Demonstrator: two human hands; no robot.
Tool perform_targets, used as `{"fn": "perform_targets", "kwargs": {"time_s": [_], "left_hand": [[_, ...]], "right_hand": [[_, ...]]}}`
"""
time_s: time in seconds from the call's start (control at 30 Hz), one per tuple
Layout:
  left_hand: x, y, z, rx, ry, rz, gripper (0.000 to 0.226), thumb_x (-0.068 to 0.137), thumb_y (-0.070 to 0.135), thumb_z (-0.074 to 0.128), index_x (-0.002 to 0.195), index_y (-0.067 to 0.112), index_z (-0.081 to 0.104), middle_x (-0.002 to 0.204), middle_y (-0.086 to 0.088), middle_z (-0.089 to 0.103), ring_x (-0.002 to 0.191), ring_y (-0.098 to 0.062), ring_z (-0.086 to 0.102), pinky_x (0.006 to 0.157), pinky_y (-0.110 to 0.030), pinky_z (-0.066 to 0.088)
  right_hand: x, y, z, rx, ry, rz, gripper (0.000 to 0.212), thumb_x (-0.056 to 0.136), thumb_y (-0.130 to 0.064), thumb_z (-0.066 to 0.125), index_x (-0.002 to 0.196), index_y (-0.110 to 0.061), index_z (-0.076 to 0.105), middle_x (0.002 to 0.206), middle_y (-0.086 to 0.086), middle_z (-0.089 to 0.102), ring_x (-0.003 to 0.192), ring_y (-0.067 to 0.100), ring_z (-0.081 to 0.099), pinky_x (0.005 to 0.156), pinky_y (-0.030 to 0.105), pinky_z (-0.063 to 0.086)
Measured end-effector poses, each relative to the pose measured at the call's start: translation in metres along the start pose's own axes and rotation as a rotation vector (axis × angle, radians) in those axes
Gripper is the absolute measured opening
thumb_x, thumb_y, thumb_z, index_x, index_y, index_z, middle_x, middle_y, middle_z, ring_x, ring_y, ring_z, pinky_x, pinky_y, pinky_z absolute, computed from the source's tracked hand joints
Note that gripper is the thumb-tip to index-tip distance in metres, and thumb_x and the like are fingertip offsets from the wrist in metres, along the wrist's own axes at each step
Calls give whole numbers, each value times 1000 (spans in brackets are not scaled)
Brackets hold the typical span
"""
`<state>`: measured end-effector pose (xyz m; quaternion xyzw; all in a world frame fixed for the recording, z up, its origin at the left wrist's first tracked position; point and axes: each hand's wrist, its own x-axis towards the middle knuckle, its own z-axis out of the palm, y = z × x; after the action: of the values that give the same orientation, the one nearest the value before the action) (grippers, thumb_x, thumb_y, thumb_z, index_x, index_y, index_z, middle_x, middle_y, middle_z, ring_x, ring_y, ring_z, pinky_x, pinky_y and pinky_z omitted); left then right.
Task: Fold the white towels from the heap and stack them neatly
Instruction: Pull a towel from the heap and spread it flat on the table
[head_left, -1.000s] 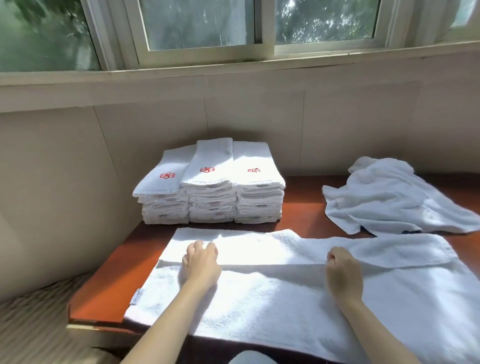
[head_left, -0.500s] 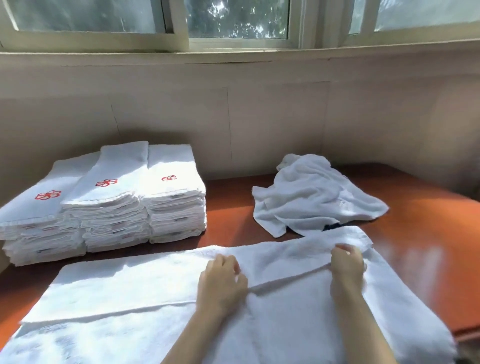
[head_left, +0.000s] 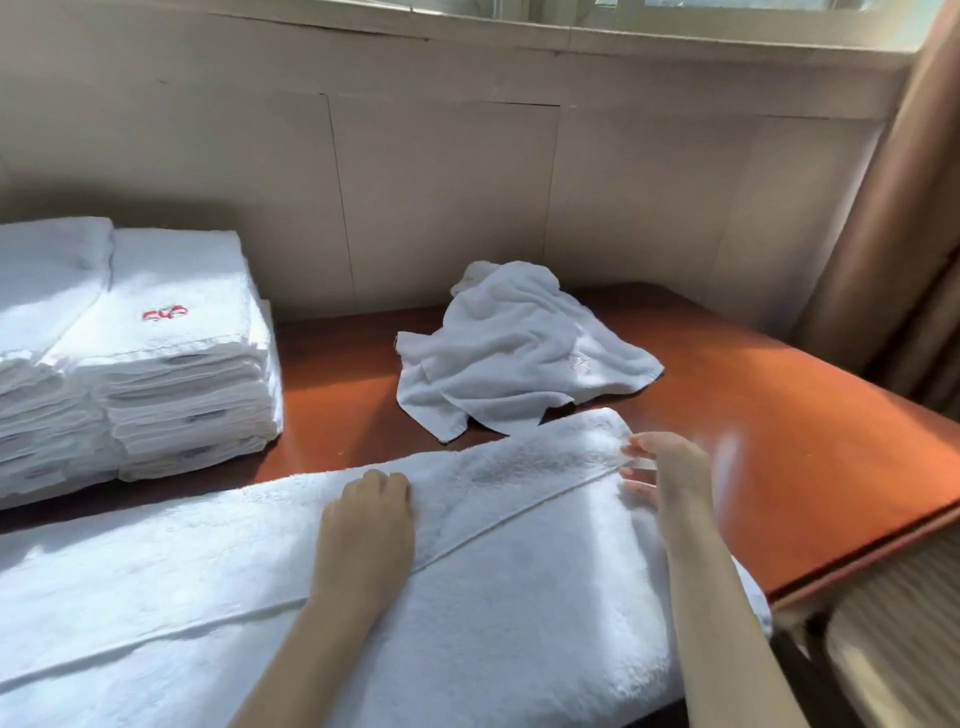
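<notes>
Item under work: one large white towel (head_left: 519, 613), spread across the lower frame on the counter (head_left: 789, 447). Its far long edge is turned over toward the viewer as a flap. The unfolded heap (head_left: 519, 353) lies crumpled at centre frame, just beyond the towel. The folded stacks (head_left: 171, 364) stand at the left.

Handling, as judged: thick terry, soft and limp, light and not slippery. It will sag and crease wherever it is unsupported, so it is best taken at the corners or along the hemmed edge, then smoothed flat.

Left hand (head_left: 371, 514): palm down on the flap near mid-frame, fingers close together and bent at the tips, pressing the cloth with no grip evident. The forearm rises from the lower edge.

Right hand (head_left: 672, 473): at the towel's right end, fingers spread and slightly blurred. The tips touch the flap's end and pinch nothing.
</notes>
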<state>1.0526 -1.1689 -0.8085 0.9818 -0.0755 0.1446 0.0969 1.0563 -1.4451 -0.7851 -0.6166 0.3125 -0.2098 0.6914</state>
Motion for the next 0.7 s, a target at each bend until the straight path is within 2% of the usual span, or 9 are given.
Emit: {"fn": "perform_targets", "kwargs": {"time_s": [0.03, 0.1, 0.17, 0.2, 0.27, 0.33, 0.5, 0.6, 0.7], "left_hand": [[0, 0, 1, -25, 5, 28, 27, 101, 31, 33, 119, 22, 51, 116, 4, 53, 108, -19, 51, 88, -32, 40], [-2, 0, 3, -50, 14, 59, 32, 102, 37, 28, 123, 26, 48, 120, 8, 51, 111, -14, 49, 94, -28, 37], [-4, 0, 2, -54, -11, 82, 32, 101, 37, 28, 126, 27, 47, 123, 9, 50, 114, -12, 48, 96, -26, 35], [-6, -2, 2, -66, -25, 90, 33, 101, 37, 29, 127, 27, 47, 125, 10, 49, 116, -12, 47, 98, -26, 34], [-5, -5, 1, -124, -42, 81, 35, 100, 38, 32, 129, 27, 47, 129, 10, 48, 120, -11, 45, 101, -26, 33], [-3, -8, 1, -162, -61, 65, 36, 100, 40, 34, 130, 26, 48, 131, 8, 48, 123, -12, 43, 104, -28, 32], [2, -11, 3, -139, -155, 37, 45, 100, 46, 31, 139, 24, 39, 146, 6, 38, 136, -13, 31, 112, -32, 26], [2, -9, 2, -85, -265, 7, 57, 99, 52, 26, 149, 24, 24, 158, 2, 18, 146, -17, 14, 118, -39, 16], [0, -8, -1, -67, -350, -4, 63, 98, 57, 22, 152, 26, 12, 161, 2, 0, 148, -19, 0, 119, -44, 4]], "right_hand": [[1, 1, 2, -83, 34, -38, 7, 83, -12, 55, 88, -11, 61, 86, 10, 62, 54, 23, 54, 45, 27, 45], [5, 6, 7, -372, 76, -119, 32, 87, -31, 59, 114, -14, 53, 108, 9, 60, 75, 31, 62, 64, 35, 54], [9, 8, 10, -617, 98, -164, 48, 86, -40, 60, 126, -18, 47, 121, 10, 52, 94, 34, 61, 78, 33, 49], [10, 8, 11, -696, 91, -181, 43, 86, -40, 60, 121, -17, 52, 120, 10, 52, 97, 32, 59, 76, 29, 44], [11, 10, 10, -758, 55, -229, 17, 83, -32, 60, 89, -16, 60, 96, 8, 61, 86, 29, 58, 64, 29, 40], [12, 11, 9, -660, 17, -255, 20, 82, -25, 59, 68, -13, 51, 69, 4, 56, 69, 28, 54, 58, 31, 41], [4, -16, -23, -250, 185, -157, 20, 71, -4, 47, 55, -11, 37, 53, 6, 39, 50, 25, 42, 60, 36, 43], [-9, -18, -56, -591, 397, -177, 10, 67, -2, 49, 62, -10, 46, 65, 11, 51, 57, 28, 40, 51, 27, 39], [-20, -11, -62, -934, 240, -87, 15, 77, -3, 45, 81, -12, 57, 83, 16, 58, 76, 33, 50, 63, 29, 39]]}}
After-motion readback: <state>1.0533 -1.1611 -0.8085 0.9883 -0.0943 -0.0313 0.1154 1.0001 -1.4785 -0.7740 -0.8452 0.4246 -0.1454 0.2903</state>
